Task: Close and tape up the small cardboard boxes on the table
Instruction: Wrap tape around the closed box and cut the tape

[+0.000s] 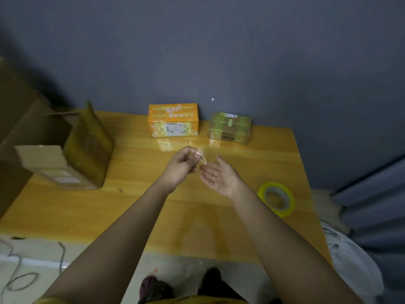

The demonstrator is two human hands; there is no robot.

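Tape (202,157), thin and sticky, I'd hold by its ends: left hand (178,166) pinches it, right hand (220,175) lies open.

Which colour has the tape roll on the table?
The tape roll is yellow-green, translucent; the head view shows it.

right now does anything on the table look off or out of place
The big brown box at the table's left edge is tipped on its side, a flap sticking up. The left hand pinches a loose curl of clear tape, stuck to no box.
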